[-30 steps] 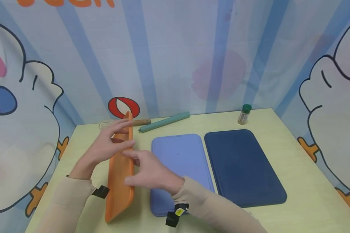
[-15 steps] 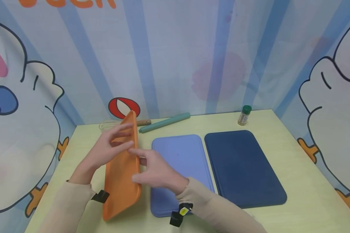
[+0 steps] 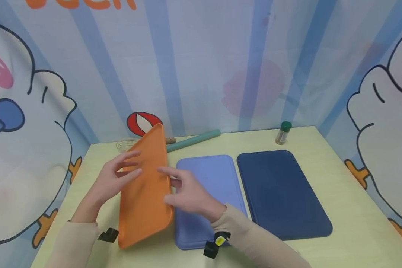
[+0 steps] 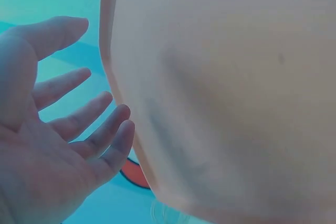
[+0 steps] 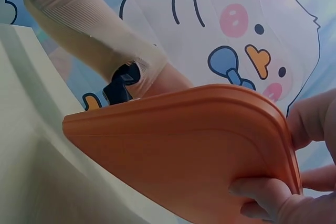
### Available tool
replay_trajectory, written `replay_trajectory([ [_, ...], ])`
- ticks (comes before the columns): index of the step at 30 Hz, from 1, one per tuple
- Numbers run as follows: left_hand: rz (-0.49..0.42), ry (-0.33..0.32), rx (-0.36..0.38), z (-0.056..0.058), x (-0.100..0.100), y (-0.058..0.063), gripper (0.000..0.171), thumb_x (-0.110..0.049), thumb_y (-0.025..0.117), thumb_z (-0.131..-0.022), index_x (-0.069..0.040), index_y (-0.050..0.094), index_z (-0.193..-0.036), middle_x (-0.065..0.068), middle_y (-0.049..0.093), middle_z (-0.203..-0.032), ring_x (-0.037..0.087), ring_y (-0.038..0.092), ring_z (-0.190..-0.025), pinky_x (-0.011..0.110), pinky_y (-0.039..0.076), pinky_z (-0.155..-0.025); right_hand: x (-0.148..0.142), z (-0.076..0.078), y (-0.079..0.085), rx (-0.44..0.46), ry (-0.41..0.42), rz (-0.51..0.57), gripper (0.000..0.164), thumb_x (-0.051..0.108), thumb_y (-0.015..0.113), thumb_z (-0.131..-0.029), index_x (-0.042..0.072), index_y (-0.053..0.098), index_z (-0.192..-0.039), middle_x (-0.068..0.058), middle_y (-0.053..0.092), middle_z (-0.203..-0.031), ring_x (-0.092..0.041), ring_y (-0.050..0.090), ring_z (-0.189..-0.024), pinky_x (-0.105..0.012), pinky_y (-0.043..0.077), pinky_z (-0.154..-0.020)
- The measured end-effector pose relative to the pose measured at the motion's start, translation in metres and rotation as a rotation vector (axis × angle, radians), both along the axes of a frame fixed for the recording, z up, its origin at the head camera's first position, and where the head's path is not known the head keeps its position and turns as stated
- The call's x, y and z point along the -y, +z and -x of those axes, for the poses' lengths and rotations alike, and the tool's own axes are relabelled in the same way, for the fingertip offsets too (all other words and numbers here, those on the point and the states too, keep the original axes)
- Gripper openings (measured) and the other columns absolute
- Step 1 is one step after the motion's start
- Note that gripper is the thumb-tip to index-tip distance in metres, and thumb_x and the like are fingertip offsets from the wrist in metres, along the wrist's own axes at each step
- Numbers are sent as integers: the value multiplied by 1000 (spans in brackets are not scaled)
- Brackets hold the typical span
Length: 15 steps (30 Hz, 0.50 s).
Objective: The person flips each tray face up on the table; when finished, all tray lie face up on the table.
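A flat orange tray (image 3: 147, 208) with a low rim stands tilted on its long side at the left of the table. My right hand (image 3: 191, 191) pinches its right edge, thumb on one face and fingers on the other, as the right wrist view shows with the tray's underside (image 5: 173, 145). My left hand (image 3: 114, 178) has its fingers spread in front of the tray's left part. In the left wrist view that hand (image 4: 63, 114) holds nothing and its fingertips lie beside the tray's rim. A light blue tray (image 3: 206, 171) lies flat just right of the orange one.
A navy blue tray (image 3: 281, 190) lies right of the light blue one. Along the back edge are a teal rolling pin (image 3: 195, 139), a whisk (image 3: 124, 144) partly behind the orange tray, and a small green-capped jar (image 3: 283, 134). A printed curtain (image 3: 201, 74) hangs behind.
The orange tray has turned from nearly upright edge-on to show its broad face, its right edge moving right with my right hand. My left hand has come off its edge and drawn left.
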<state>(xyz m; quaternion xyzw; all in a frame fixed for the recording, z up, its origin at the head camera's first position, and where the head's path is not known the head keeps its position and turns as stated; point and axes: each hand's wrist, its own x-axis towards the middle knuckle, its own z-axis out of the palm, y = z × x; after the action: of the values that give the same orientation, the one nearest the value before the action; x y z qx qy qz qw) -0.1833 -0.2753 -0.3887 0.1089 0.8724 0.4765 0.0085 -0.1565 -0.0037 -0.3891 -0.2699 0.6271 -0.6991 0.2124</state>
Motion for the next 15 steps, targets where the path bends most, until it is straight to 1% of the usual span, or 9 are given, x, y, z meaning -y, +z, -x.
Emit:
replay_trajectory([
  [3, 17, 23, 6, -3, 7, -4, 64, -28, 73, -102, -12, 48, -158, 13, 47, -160, 42, 54, -138, 64, 47, -109, -4, 1, -3, 11, -2, 31, 78, -11, 54, -83, 2, 41, -160, -13, 44, -163, -28, 57, -140, -33, 61, -83],
  [7, 32, 46, 16, -6, 16, -9, 65, -29, 73, -101, -13, 47, -158, 14, 43, -162, 44, 51, -139, 65, 45, -110, -8, 3, -6, 15, -18, 54, 79, -13, 53, -82, 2, 42, -159, -14, 44, -162, -29, 56, -141, -37, 61, -89],
  [11, 46, 62, 30, -10, 25, -16, 67, -31, 74, -101, -13, 46, -159, 16, 40, -164, 45, 49, -140, 65, 44, -111, -14, 5, -10, 2, -20, 75, 80, -15, 51, -82, 3, 42, -160, -12, 41, -164, -27, 51, -146, -33, 59, -88],
  [15, 56, 70, 53, -14, 34, -23, 69, -31, 74, -100, -13, 45, -159, 18, 37, -165, 48, 45, -141, 67, 42, -111, -19, 6, -14, -18, -31, 110, 81, -17, 49, -81, 1, 41, -160, -12, 38, -166, -26, 45, -150, -29, 56, -85],
])
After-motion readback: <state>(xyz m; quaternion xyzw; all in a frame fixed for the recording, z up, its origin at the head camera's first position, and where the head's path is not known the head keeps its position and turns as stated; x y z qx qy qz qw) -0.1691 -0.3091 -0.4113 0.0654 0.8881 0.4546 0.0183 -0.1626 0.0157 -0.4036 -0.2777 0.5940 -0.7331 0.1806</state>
